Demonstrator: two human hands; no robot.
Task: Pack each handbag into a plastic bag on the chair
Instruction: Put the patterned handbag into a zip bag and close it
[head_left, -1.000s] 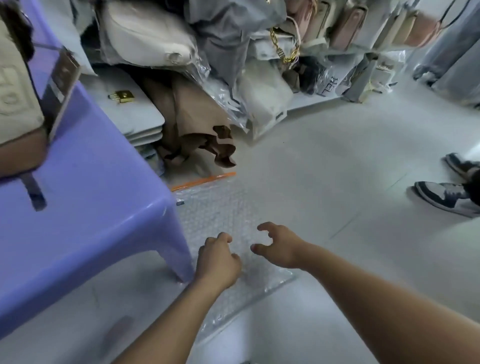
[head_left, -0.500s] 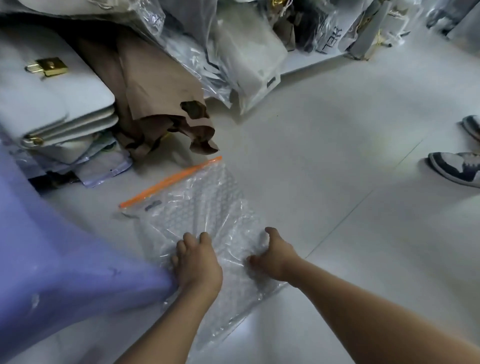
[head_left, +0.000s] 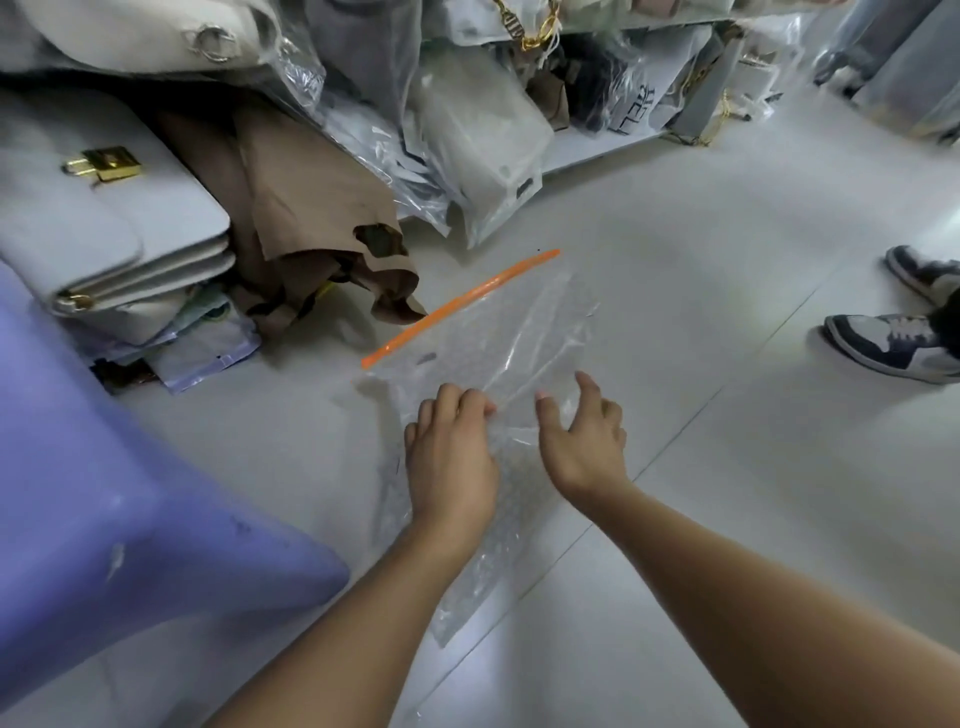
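A clear bubble-lined plastic bag (head_left: 483, 343) with an orange zip strip lies on the pale floor, its near half raised off the tiles. My left hand (head_left: 452, 457) grips the bag's middle, fingers curled into the plastic. My right hand (head_left: 584, 436) hovers just to the right with fingers spread and loosely bent, touching or nearly touching the bag. The purple plastic chair (head_left: 104, 493) fills the lower left. A white handbag with a gold clasp (head_left: 104, 208) lies stacked at the left.
Brown paper (head_left: 311, 218) and several plastic-wrapped bags (head_left: 483, 140) crowd the back along a low shelf. Another person's sneakers (head_left: 893, 343) stand at the right edge. Bare floor tiles spread to the right of the bag.
The bag has been pulled out from beside the chair leg toward the right and partly lifted. My right hand has let go of its edge and opened.
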